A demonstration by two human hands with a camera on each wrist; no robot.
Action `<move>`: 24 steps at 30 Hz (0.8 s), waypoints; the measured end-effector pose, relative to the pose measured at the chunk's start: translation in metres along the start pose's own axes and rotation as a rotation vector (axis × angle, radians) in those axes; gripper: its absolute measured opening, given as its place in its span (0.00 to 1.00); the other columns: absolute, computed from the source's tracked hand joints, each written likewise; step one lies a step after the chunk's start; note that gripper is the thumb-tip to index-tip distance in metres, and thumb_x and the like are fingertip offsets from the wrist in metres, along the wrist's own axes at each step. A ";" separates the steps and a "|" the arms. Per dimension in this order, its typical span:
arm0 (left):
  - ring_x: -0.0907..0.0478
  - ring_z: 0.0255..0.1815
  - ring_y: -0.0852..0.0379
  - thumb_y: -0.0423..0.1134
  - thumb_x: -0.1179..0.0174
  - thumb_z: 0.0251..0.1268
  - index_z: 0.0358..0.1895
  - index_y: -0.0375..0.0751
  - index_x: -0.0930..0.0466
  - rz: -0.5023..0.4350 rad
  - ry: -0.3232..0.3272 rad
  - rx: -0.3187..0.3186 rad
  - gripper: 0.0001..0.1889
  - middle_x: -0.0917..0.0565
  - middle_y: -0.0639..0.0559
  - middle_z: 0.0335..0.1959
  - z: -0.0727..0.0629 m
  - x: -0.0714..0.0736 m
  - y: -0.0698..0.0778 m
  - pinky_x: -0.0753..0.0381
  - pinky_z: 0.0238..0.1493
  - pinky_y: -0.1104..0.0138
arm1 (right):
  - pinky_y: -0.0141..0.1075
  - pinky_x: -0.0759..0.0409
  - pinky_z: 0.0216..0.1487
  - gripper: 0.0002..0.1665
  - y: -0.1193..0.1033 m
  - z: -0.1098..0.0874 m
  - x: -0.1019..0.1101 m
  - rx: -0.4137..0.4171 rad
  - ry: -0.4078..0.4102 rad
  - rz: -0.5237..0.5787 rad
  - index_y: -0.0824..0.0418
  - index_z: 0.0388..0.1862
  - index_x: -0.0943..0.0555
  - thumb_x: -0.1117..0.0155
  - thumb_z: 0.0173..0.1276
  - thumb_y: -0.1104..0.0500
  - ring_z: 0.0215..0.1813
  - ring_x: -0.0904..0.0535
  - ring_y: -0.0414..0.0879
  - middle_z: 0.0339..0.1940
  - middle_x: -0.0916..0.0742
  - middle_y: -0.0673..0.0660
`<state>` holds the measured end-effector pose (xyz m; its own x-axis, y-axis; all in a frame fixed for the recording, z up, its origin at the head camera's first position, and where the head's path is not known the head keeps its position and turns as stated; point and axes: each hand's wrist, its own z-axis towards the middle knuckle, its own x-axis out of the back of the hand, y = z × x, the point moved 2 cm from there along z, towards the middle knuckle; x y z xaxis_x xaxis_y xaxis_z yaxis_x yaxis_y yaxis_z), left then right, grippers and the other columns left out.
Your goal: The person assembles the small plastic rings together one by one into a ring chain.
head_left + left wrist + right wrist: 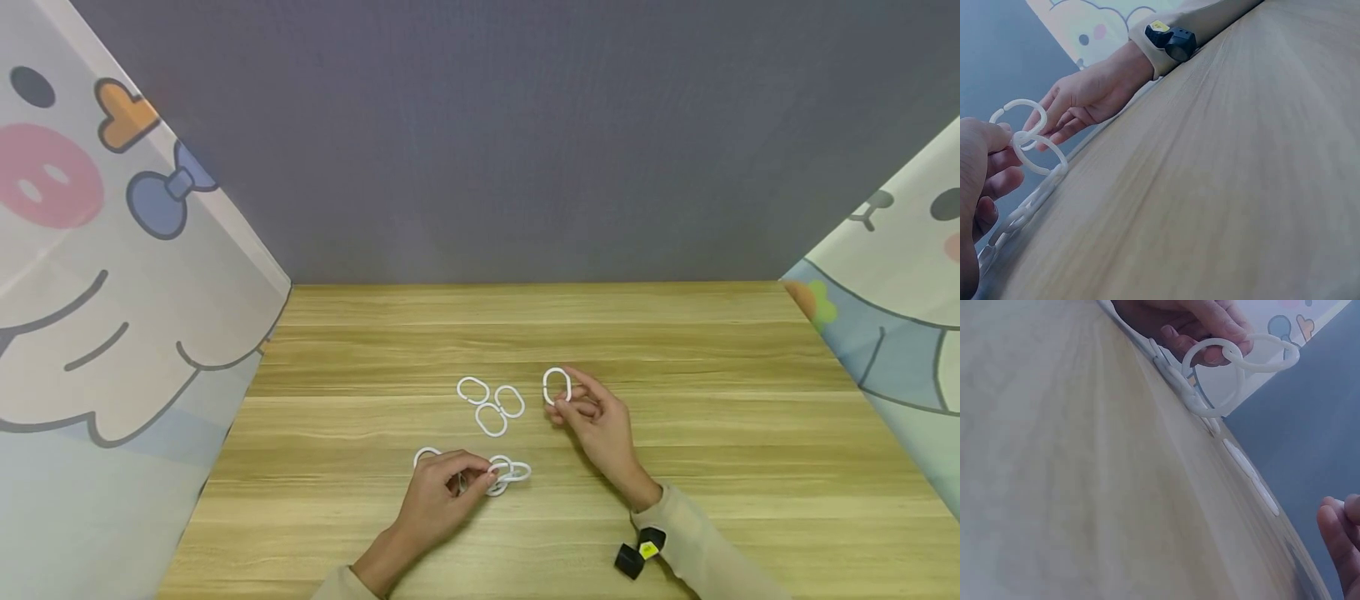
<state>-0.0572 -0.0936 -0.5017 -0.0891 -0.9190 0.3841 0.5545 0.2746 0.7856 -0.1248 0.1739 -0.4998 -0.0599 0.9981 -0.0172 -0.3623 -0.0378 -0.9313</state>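
Observation:
In the head view my left hand [441, 497] pinches one link of a white plastic chain [523, 477] between thumb and index finger. Linked oval rings show to the right of the fingertips, and another part shows behind the hand. The left wrist view has two linked rings [1059, 152] raised at the fingertips, with more chain trailing down to the table. My right hand [606, 429] holds a single white oval ring [569, 388] upright by thumb and fingers, apart from the chain. Only the fingertips of this hand show in the right wrist view.
Three white oval rings [491, 435] lie close together on the wooden table [360, 350], between and beyond the hands. A black device [628, 562] is strapped at the right sleeve. A grey panel [480, 167] stands along the table's far edge, with cartoon-printed panels at both sides.

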 end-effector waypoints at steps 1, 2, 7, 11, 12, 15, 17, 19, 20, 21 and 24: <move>0.32 0.23 0.77 0.30 0.23 0.69 0.39 0.47 0.07 0.000 0.001 -0.002 0.06 0.09 0.58 0.30 0.000 0.000 0.000 0.31 0.21 0.81 | 0.35 0.08 0.40 0.34 0.000 -0.001 0.000 0.002 0.004 -0.008 0.86 0.73 0.29 0.34 0.69 0.86 0.40 0.06 0.41 0.39 0.16 0.77; 0.32 0.23 0.77 0.30 0.23 0.69 0.39 0.47 0.07 -0.001 0.001 -0.003 0.06 0.09 0.58 0.30 0.000 0.000 0.000 0.31 0.20 0.81 | 0.35 0.09 0.40 0.34 -0.001 -0.002 0.000 0.004 0.008 -0.014 0.86 0.73 0.29 0.34 0.68 0.86 0.40 0.06 0.41 0.39 0.15 0.76; 0.32 0.23 0.77 0.29 0.24 0.69 0.39 0.46 0.07 -0.006 0.000 -0.003 0.06 0.09 0.58 0.30 0.000 0.000 0.001 0.31 0.20 0.80 | 0.34 0.09 0.37 0.34 -0.004 -0.008 0.001 0.013 0.019 -0.007 0.85 0.71 0.27 0.32 0.66 0.87 0.37 0.07 0.42 0.37 0.11 0.70; 0.32 0.23 0.76 0.29 0.24 0.69 0.39 0.46 0.07 -0.012 0.000 0.004 0.06 0.09 0.58 0.30 0.001 0.000 0.002 0.31 0.20 0.80 | 0.35 0.09 0.37 0.34 -0.007 -0.013 0.000 0.021 -0.002 0.044 0.86 0.71 0.28 0.32 0.65 0.87 0.38 0.06 0.44 0.37 0.09 0.64; 0.32 0.23 0.76 0.29 0.24 0.69 0.39 0.46 0.07 -0.012 0.000 0.006 0.06 0.09 0.58 0.30 0.001 0.000 0.002 0.31 0.20 0.80 | 0.35 0.09 0.37 0.34 -0.008 -0.015 -0.001 0.022 -0.009 0.056 0.86 0.71 0.28 0.32 0.65 0.87 0.38 0.06 0.44 0.38 0.09 0.62; 0.31 0.23 0.76 0.29 0.24 0.69 0.39 0.46 0.07 -0.012 0.002 0.007 0.06 0.09 0.58 0.29 0.001 0.000 0.002 0.31 0.20 0.80 | 0.35 0.08 0.37 0.34 -0.010 -0.020 -0.002 0.036 -0.030 0.094 0.86 0.70 0.27 0.33 0.65 0.88 0.38 0.06 0.43 0.39 0.08 0.57; 0.31 0.23 0.76 0.29 0.24 0.69 0.39 0.46 0.07 -0.011 0.003 0.007 0.06 0.09 0.58 0.29 0.001 0.000 0.001 0.31 0.20 0.80 | 0.35 0.08 0.37 0.34 -0.013 -0.023 -0.003 0.052 -0.041 0.115 0.86 0.70 0.27 0.33 0.65 0.88 0.38 0.07 0.42 0.39 0.08 0.55; 0.31 0.23 0.76 0.29 0.23 0.69 0.39 0.46 0.07 -0.010 0.004 0.006 0.06 0.09 0.58 0.29 0.001 0.000 0.001 0.31 0.20 0.80 | 0.36 0.08 0.38 0.34 -0.015 -0.026 -0.004 0.074 -0.056 0.135 0.86 0.70 0.27 0.34 0.64 0.89 0.39 0.06 0.43 0.40 0.08 0.56; 0.31 0.23 0.76 0.29 0.23 0.69 0.39 0.46 0.07 -0.009 0.004 0.006 0.06 0.09 0.58 0.29 0.001 0.000 0.001 0.31 0.20 0.80 | 0.37 0.08 0.39 0.34 -0.016 -0.028 -0.004 0.081 -0.066 0.147 0.86 0.70 0.27 0.34 0.65 0.89 0.39 0.06 0.44 0.40 0.08 0.57; 0.31 0.23 0.76 0.29 0.23 0.68 0.39 0.46 0.07 -0.009 0.004 0.007 0.06 0.09 0.58 0.29 0.001 0.000 0.001 0.31 0.20 0.80 | 0.37 0.08 0.39 0.34 -0.017 -0.029 -0.005 0.084 -0.075 0.150 0.85 0.71 0.27 0.34 0.65 0.89 0.39 0.06 0.45 0.40 0.08 0.57; 0.31 0.23 0.76 0.29 0.23 0.68 0.39 0.47 0.07 -0.010 0.004 0.009 0.06 0.09 0.58 0.30 0.001 0.000 0.001 0.30 0.20 0.80 | 0.39 0.07 0.41 0.34 -0.020 -0.033 -0.008 0.093 -0.105 0.174 0.84 0.72 0.27 0.35 0.66 0.89 0.41 0.06 0.47 0.41 0.09 0.59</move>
<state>-0.0574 -0.0934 -0.5009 -0.0907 -0.9228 0.3744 0.5458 0.2684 0.7938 -0.0867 0.1684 -0.4933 -0.2237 0.9657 -0.1320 -0.4224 -0.2181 -0.8798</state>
